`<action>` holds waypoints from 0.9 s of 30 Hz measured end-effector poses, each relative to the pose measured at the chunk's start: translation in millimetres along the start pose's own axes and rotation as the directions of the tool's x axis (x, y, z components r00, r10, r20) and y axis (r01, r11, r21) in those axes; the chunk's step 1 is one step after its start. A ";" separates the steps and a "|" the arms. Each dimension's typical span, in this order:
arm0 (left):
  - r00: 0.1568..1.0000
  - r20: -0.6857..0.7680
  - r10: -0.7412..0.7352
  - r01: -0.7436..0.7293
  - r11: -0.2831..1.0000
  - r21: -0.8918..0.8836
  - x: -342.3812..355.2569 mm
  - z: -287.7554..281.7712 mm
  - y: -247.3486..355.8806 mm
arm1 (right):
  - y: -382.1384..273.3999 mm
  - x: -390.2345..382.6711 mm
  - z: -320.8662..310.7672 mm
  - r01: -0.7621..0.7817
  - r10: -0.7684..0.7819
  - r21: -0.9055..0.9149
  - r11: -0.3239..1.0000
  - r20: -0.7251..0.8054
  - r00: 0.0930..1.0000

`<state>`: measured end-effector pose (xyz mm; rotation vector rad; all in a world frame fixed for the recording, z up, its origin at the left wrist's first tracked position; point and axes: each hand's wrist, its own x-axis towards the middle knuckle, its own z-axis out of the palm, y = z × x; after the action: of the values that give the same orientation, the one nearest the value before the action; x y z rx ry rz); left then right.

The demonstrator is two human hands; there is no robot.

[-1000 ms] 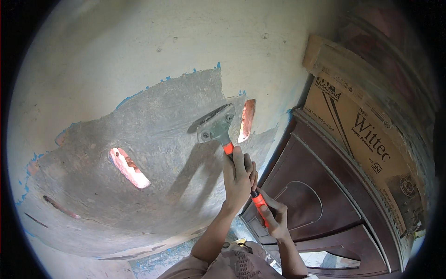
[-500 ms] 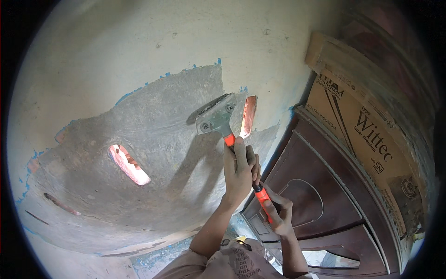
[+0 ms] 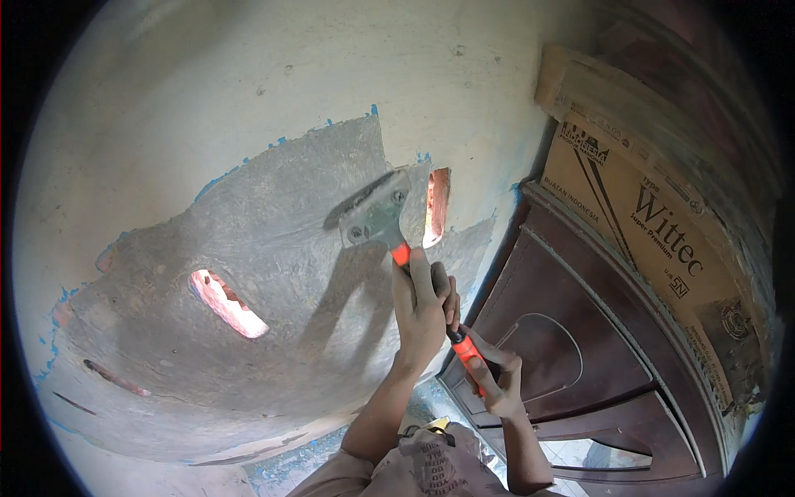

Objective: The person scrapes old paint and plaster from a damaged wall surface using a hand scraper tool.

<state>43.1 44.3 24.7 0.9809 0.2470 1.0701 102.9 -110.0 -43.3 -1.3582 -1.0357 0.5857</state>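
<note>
With both hands I hold a long-handled scraper (image 3: 375, 220), whose wide grey head carries two screws. The blade edge lies at the grey bare patch of wall (image 3: 281, 207), close to a narrow slot (image 3: 436, 207) that shows light; whether it touches cannot be told. My left hand (image 3: 422, 302) is closed around the upper handle, just below its orange collar. Lower down, my right hand (image 3: 499, 381) grips the orange and black end of the handle. Dark shadows of scraper and arms fall on the wall.
Another lit slot (image 3: 228, 304) cuts through the wall at left. Cream paint (image 3: 207, 108) with blue flaking edges surrounds the grey patch. To the right are a dark wooden door (image 3: 571, 306) and a brown cardboard sheet (image 3: 638, 199). Paint flecks (image 3: 290, 470) litter the floor.
The scraper head has slid slightly left and down, a little farther from the narrow slot. Both hands keep their hold, and the whole view has shifted a little.
</note>
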 end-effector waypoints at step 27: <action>1.000 0.011 0.011 -0.012 0.998 0.066 1.7 -1.1 2.8 | 7.1 4.6 0.4 0.050 -0.050 -0.025 0.998 -0.003 0.999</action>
<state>41.6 46.6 26.7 1.0483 0.2700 1.0729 106.2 -104.7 -49.0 -1.3510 -1.0743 0.5341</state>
